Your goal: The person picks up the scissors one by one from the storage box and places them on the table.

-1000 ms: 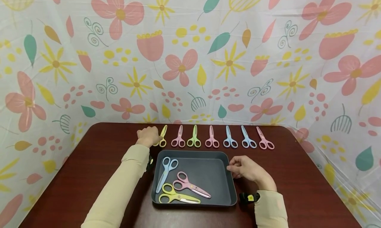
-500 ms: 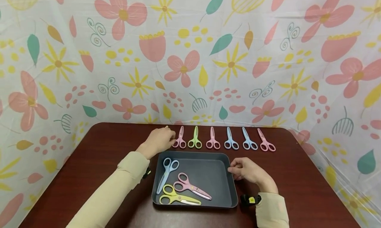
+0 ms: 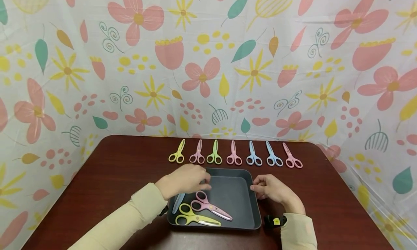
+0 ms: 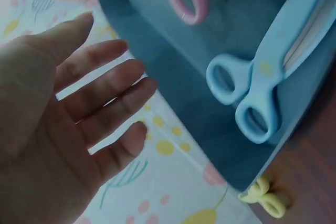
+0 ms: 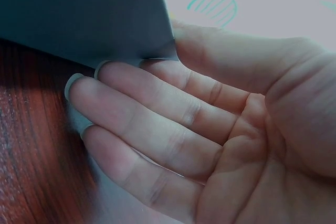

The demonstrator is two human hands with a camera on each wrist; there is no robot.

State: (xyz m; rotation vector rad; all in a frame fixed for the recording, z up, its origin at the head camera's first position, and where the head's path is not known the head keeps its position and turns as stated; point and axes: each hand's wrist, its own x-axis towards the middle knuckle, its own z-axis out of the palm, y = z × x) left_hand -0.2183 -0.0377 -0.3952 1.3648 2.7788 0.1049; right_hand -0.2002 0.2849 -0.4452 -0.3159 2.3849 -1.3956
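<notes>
My left hand hovers over the back left of a dark grey tray, fingers spread and relaxed, holding nothing. Inside the tray lie blue scissors, pink scissors and yellow scissors; the hand hides the blue handles in the head view. At the tray's right side, my right hand pinches the wall, thumb at the rim and fingers against the outside, as the right wrist view shows.
Behind the tray, several scissors stand in a row, from yellow scissors at the left to pink scissors at the right. All lie on a dark red-brown table. A flowered curtain hangs behind it.
My left hand has left the yellow scissors at the row's left end and moved right and nearer, over the tray. Those scissors now show fully. The right hand stays at the tray's side.
</notes>
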